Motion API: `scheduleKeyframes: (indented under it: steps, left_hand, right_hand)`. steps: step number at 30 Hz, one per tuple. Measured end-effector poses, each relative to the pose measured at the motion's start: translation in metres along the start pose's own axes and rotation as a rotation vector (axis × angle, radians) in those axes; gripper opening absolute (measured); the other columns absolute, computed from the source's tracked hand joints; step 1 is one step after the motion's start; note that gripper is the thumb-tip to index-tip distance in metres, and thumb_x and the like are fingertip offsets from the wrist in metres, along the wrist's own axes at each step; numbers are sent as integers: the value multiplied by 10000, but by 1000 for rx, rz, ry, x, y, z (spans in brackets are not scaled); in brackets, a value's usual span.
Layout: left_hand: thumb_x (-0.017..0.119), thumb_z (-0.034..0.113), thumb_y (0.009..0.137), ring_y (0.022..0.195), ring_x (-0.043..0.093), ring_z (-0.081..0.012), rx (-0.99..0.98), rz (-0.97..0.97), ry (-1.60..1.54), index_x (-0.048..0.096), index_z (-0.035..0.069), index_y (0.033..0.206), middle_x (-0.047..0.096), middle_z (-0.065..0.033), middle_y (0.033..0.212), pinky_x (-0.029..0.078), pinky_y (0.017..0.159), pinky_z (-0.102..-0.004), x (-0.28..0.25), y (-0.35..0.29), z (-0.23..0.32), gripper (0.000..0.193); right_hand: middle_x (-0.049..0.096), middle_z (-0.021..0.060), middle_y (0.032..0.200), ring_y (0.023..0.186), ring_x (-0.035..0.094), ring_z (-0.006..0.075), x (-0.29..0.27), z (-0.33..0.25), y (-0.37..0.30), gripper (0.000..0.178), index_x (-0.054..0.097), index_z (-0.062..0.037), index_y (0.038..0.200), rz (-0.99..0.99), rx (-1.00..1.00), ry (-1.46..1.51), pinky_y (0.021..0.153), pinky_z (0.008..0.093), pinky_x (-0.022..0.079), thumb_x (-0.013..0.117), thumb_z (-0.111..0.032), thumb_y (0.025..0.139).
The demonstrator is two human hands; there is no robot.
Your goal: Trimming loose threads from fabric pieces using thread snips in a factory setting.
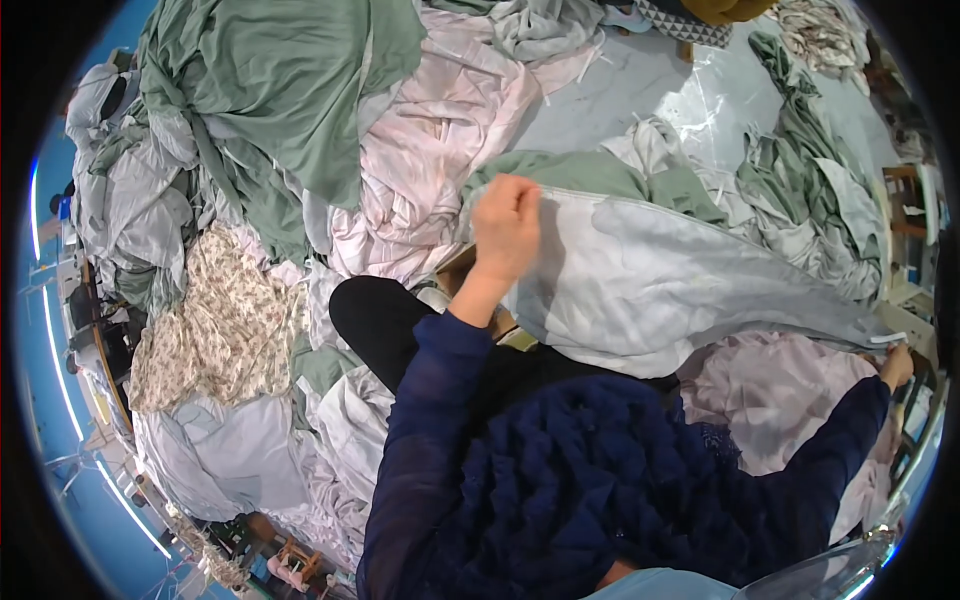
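Observation:
A grey and white patterned cloth (640, 270) with a stitched upper edge stretches across in front of me. At its left end my left hand (508, 228) is closed in a fist on the cloth's edge. Far out to the right, my right hand (898, 366) is closed on the cloth's narrowed other end. A small white strip (886, 339) shows just above the right fingers; what it is I cannot make out. Green cloth (580, 172) lies right behind the stretched edge. Pale pink cloth (775, 385) is bunched beneath it, beside my right forearm.
Large heaps of fabric surround me: green cloth (290, 90) and pink cloth (440, 140) ahead, floral cloth (215, 330) at left. More green and white cloth (810, 190) lies at right. Grey floor (590, 110) shows ahead. A wooden stool (905, 200) stands at the far right.

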State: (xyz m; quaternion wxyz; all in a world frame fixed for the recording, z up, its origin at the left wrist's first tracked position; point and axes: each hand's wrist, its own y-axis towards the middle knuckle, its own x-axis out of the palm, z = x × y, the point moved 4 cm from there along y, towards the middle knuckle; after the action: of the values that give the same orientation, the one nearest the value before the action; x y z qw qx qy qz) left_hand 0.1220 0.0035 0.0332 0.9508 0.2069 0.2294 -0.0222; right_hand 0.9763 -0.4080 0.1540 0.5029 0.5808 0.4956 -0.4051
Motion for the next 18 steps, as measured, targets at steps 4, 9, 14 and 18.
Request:
scheduleKeyframes:
  steps: [4, 9, 14, 18]
  left_hand:
    - [640, 68, 810, 663, 606, -305, -170, -50, 197, 613, 22, 807, 613, -139, 729, 469, 601, -376, -46, -7, -37, 54]
    - [673, 145, 759, 684, 629, -336, -136, -794, 806, 650, 44, 828, 638, -142, 734, 494, 631, -413, -60, -95, -102, 125]
    - [631, 105, 691, 796, 664, -317, -39, -769, 918, 690, 76, 760, 683, -97, 793, 481, 739, -481, -73, -153, -122, 96]
    - [661, 135, 676, 922, 624, -284, -502, -1036, 898, 687, 76, 848, 663, -112, 961, 455, 796, -474, -57, -121, -156, 184]
  right_hand:
    - [721, 73, 819, 824, 670, 249, 27, 5, -11, 514, 746, -64, 749, -38, 24, -11, 744, 378, 490, 504, -516, 787]
    - [721, 83, 832, 824, 671, 248, 12, 17, 7, 512, 747, -74, 738, -36, 0, 104, 749, 371, 491, 490, -513, 796]
    - [720, 83, 820, 837, 661, 248, 20, 17, -6, 461, 749, -47, 782, -19, 19, -158, 752, 394, 467, 536, -456, 764]
    - [702, 135, 870, 856, 659, 328, -9, 20, 26, 364, 674, -117, 902, 168, -415, -557, 717, 437, 493, 584, -458, 812]
